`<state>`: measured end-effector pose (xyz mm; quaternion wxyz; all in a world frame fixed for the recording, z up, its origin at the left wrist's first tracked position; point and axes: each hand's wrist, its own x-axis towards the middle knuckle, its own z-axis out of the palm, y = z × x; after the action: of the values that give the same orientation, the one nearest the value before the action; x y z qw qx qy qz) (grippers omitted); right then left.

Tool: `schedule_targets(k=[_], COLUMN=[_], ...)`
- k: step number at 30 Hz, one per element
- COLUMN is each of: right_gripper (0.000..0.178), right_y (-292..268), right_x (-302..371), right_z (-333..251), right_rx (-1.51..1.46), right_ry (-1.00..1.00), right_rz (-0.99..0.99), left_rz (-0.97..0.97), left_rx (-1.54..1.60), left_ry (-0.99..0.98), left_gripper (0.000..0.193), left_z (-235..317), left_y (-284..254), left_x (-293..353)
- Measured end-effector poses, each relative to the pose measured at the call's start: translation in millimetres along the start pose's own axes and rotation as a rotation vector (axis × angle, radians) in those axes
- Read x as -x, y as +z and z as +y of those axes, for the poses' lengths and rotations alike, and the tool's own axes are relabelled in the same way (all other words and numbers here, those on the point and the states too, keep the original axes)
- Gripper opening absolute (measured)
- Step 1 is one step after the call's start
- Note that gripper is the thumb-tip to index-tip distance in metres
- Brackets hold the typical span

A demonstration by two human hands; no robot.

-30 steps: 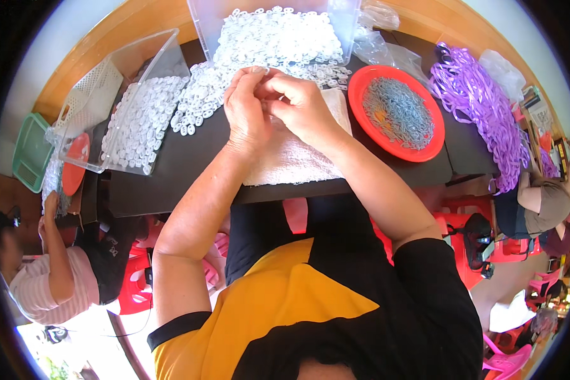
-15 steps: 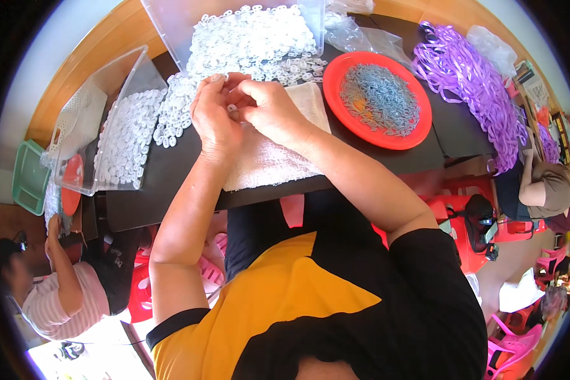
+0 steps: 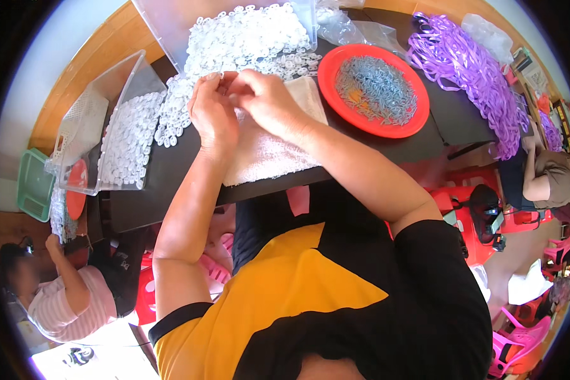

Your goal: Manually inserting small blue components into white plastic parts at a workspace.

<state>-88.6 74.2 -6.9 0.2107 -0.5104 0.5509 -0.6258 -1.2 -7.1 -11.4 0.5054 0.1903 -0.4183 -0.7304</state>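
The left hand (image 3: 213, 120) and right hand (image 3: 269, 104) meet near the loose white pieces (image 3: 171, 119), fingers curled inward; whether they hold anything cannot be told

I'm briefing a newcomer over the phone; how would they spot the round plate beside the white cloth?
On the dark table, find the white cloth. To its right, before the heap of purple ribbon, sits the round plate. Unlike those neighbours, it is bright red and heaped with small grey pieces.
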Motion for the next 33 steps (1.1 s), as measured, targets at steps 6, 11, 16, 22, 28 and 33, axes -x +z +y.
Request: schedule_targets(k=[6, 11, 16, 22, 28, 33], right_gripper=[0.008, 0.008, 0.010, 0.012, 0.013, 0.008], right_y=[-29.4, -33.6, -35.0, -41.0, -45.0, -39.2], right_x=[-22.5, -27.2, -31.3, -31.6, -28.1, -25.7], right_z=[19.6, 20.5, 20.4, 21.9, 20.5, 9.9], right_rx=[-0.240, -0.242, -0.133, -0.180, -0.097, -0.164], right_ry=[-0.030, 0.082, 0.107, 0.085, 0.110, 0.113], right_rz=[0.158, 0.230, 0.239, 0.261, 0.206, 0.207], left_rz=[0.007, 0.024, 0.010, -0.051, -0.130, -0.166], left_rx=[-0.030, -0.153, -0.134, -0.229, -0.262, -0.265], left_ry=[0.015, -0.079, -0.115, -0.121, -0.135, -0.136], left_gripper=[0.014, 0.017, 0.015, 0.013, 0.014, 0.014], left_z=[-4.7, -3.3, -4.8, -1.2, 1.7, 4.4], left_y=[5.1, 1.2, 0.5, 6.6, 11.1, 9.5], left_x=[0.5, 1.4, -1.7, 3.7, 7.2, 6.0])
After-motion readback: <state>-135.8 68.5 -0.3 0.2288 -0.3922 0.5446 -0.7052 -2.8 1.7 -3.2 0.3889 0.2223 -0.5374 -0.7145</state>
